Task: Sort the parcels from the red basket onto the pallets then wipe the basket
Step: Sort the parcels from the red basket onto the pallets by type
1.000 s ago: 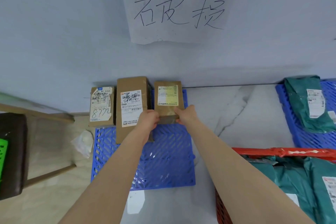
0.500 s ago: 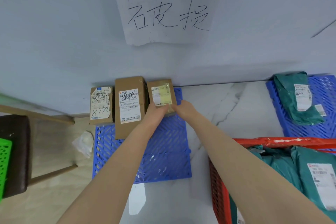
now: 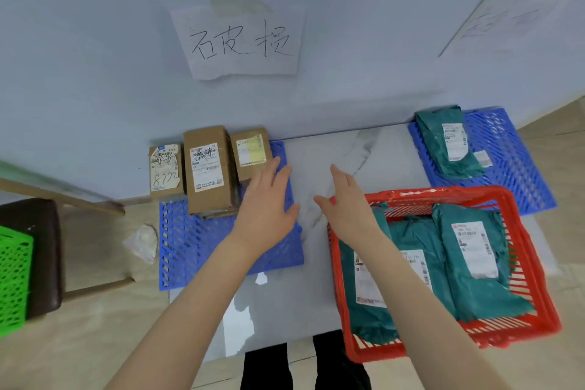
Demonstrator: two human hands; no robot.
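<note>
Three brown cardboard parcels stand in a row at the back of the left blue pallet point(image 3: 196, 250): a small one point(image 3: 165, 172), a tall one point(image 3: 209, 172) and a third one point(image 3: 251, 153) with a yellow label. My left hand point(image 3: 269, 203) hovers open just in front of the third parcel, holding nothing. My right hand point(image 3: 345, 203) is open above the marble floor, at the near-left corner of the red basket point(image 3: 525, 266). Several teal mailer bags point(image 3: 468, 250) lie in the basket. One teal bag point(image 3: 449, 142) lies on the right blue pallet point(image 3: 512, 161).
A handwritten paper sign point(image 3: 240, 41) hangs on the wall above the left pallet, and a second sign point(image 3: 506, 22) hangs at the right. A brown stool with a green basket point(image 3: 12, 279) stands at the left. A crumpled white cloth point(image 3: 142, 241) lies beside the left pallet.
Both hands let go of the yellow-labelled parcel, which now stands on the left pallet, and drew back open towards me. The view shifted right, showing more of the red basket.
</note>
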